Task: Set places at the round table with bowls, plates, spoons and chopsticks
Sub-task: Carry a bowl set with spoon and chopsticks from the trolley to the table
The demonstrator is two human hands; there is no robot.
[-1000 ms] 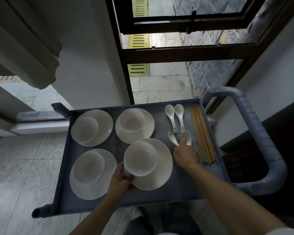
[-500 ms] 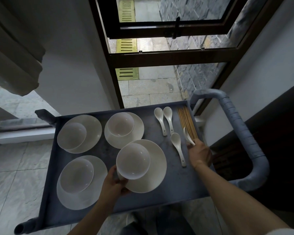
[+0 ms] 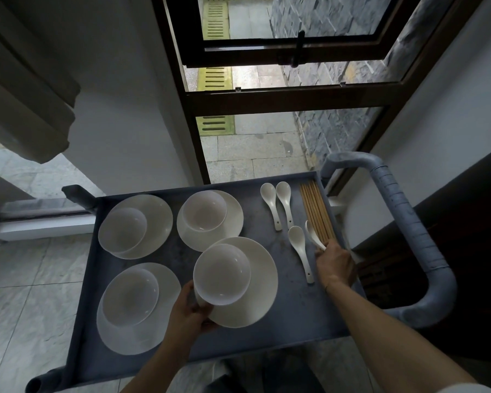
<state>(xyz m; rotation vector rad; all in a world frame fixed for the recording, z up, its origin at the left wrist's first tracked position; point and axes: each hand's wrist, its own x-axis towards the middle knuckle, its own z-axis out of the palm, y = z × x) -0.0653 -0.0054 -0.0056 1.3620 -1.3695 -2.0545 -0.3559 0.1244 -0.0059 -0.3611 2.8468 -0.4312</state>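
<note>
A grey cart tray carries several white plates, each with a white bowl on it. My left hand grips the near edge of the front plate, which bears a bowl. My right hand holds a white spoon by its handle and rests on the near ends of the wooden chopsticks. Another spoon lies loose just left of that hand. Two more spoons lie side by side further back.
The cart's padded grey handle curves round on the right. A dark-framed window and white wall stand behind the cart. Plates with bowls sit at the back left, back middle and front left. Grey floor tiles lie to the left.
My right hand has moved right from the loose spoons to the chopsticks, with one spoon in it. The left hand has kept its grip on the front plate.
</note>
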